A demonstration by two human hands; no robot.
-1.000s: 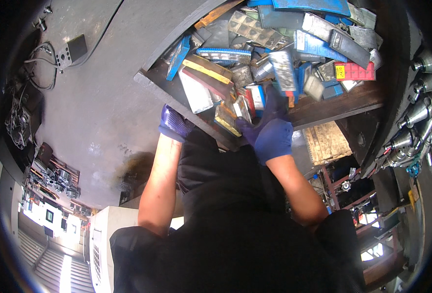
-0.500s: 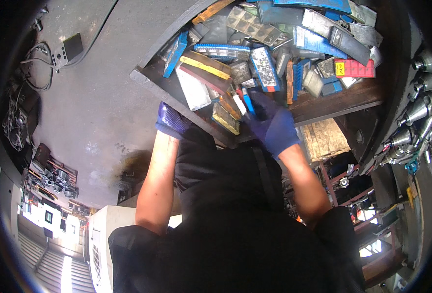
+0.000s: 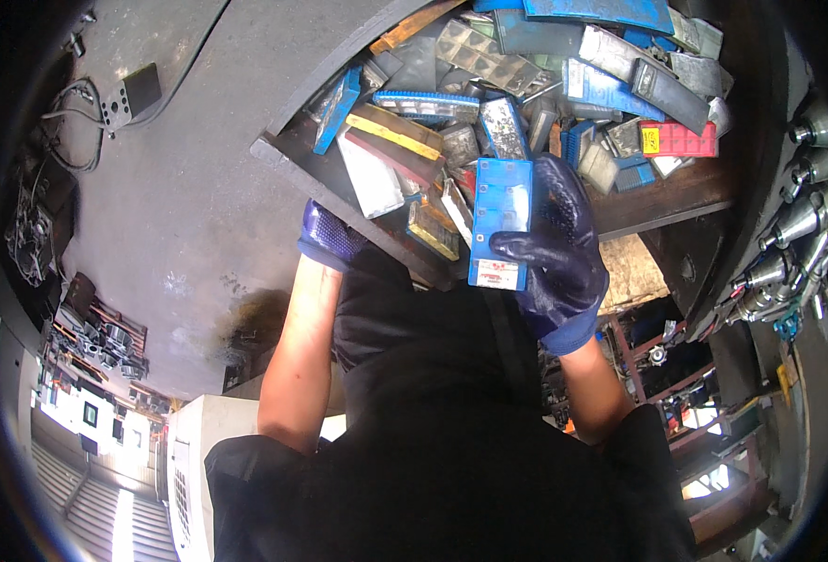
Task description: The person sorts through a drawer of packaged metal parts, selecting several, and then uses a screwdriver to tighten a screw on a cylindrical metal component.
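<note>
My right hand [image 3: 564, 253], in a dark blue-purple coated glove, grips a flat blue plastic insert case [image 3: 503, 211] with a clear face and a white label at its near end. The thumb lies across the case's face. Gloved the same way, my left hand [image 3: 328, 232] rests at the near left edge of the drawer [image 3: 316, 183]; its fingers are hidden below that edge. Beyond my right hand many small cases lie heaped in the drawer, among them a yellow-edged case [image 3: 393, 131], a red case [image 3: 681, 139] and a white case [image 3: 370, 173].
Metal tool holders [image 3: 803, 223] stand in a row at the far right. A wooden board [image 3: 631, 272] lies below the drawer's right side. On the grey floor at the left are a dark metal block [image 3: 133, 96] and a cable [image 3: 187, 70].
My right hand has drawn the blue insert case out of the heap and toward me, turning its face up. My left hand has stayed at the drawer's edge.
</note>
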